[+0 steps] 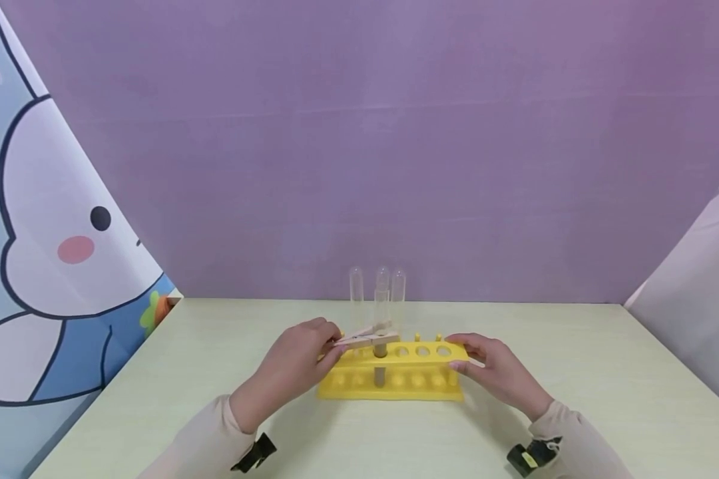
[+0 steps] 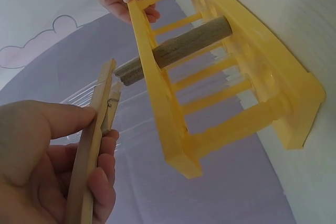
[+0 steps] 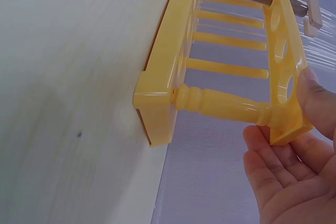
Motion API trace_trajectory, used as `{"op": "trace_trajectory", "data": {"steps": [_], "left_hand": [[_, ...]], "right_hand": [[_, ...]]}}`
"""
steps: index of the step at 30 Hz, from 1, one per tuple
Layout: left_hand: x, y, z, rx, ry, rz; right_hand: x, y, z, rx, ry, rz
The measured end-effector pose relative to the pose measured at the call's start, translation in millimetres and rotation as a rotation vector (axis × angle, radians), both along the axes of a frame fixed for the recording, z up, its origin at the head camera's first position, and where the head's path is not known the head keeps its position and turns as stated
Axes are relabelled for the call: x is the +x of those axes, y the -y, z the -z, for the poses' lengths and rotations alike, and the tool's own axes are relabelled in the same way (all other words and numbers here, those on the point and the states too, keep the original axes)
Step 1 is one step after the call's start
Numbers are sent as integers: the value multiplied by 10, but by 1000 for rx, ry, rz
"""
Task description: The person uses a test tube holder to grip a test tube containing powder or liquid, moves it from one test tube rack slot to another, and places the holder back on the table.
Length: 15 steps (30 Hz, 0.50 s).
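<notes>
My left hand [image 1: 302, 352] grips a wooden test tube holder [image 2: 89, 145], thumb on one side and fingers curled round the other. The holder's jaw end overlaps a test tube [image 2: 194, 40] just above the top plate of a yellow test tube rack [image 1: 389, 398]. This tube stands upright in the rack, grey-brown in its lower part and clear above. I cannot tell whether the holder clamps it. My right hand [image 1: 500, 372] pinches the rack's right end, thumb on the top plate and fingers beneath.
Several clear test tubes [image 1: 356, 286] stand upside down along the rack's back side. Empty holes [image 1: 422, 351] line the top plate to the right of the filled tube. The pale wooden table [image 1: 216, 332] ends at a purple backdrop [image 1: 383, 166].
</notes>
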State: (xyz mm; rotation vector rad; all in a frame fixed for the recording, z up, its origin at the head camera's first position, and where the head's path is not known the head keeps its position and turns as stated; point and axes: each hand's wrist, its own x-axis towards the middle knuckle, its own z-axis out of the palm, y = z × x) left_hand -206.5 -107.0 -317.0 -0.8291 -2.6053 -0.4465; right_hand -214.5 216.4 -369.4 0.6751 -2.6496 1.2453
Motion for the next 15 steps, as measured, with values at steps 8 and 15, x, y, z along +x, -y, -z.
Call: {"op": "trace_trajectory", "data": {"steps": [8, 15], "left_hand": [[-13, 7, 19, -1, -32, 15], [-10, -1, -1, 3, -39, 4]], "right_hand": [[5, 9, -2, 7, 7, 10], [4, 10, -17, 8, 9, 8]]}}
